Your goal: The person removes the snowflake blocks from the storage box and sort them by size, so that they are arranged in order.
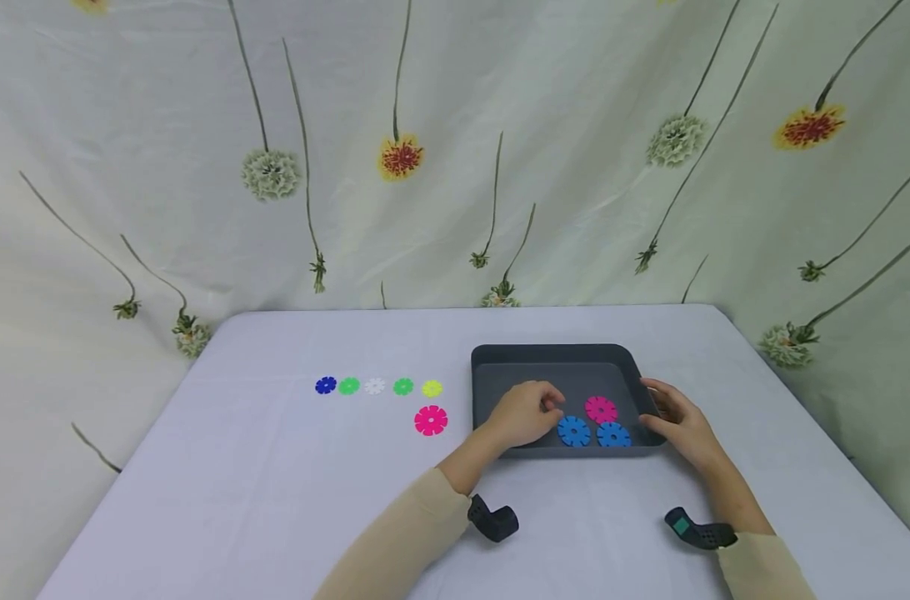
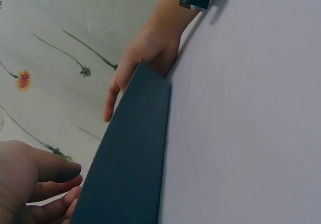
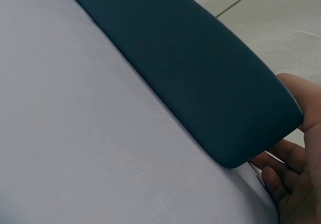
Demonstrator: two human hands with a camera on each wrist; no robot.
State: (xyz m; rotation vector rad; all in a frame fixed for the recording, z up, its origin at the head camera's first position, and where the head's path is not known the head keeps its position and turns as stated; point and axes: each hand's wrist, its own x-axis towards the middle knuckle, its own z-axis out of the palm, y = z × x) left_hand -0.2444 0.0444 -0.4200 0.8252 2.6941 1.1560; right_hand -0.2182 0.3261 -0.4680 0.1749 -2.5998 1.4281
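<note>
In the head view a dark grey tray (image 1: 552, 353) lies on the table. Two blue notched discs (image 1: 573, 431) (image 1: 614, 434) and a pink notched disc (image 1: 601, 409) lie inside it. Just left of the blue discs, my left hand (image 1: 524, 412) hovers over the tray with loosely bent fingers and nothing visible in them. The tray wall partly hides its fingertips in the left wrist view. My right hand (image 1: 682, 422) holds the tray's right side, thumb at the rim and fingers around the outside of the near corner (image 3: 261, 128).
Left of the tray, a row of small discs runs across the white table (image 1: 260, 467): dark blue (image 1: 326, 385), green (image 1: 348, 386), white (image 1: 375, 386), green (image 1: 403, 387) and yellow (image 1: 432, 388). A larger pink disc (image 1: 431, 421) lies nearer. Flower-print cloth (image 1: 455, 167) hangs behind.
</note>
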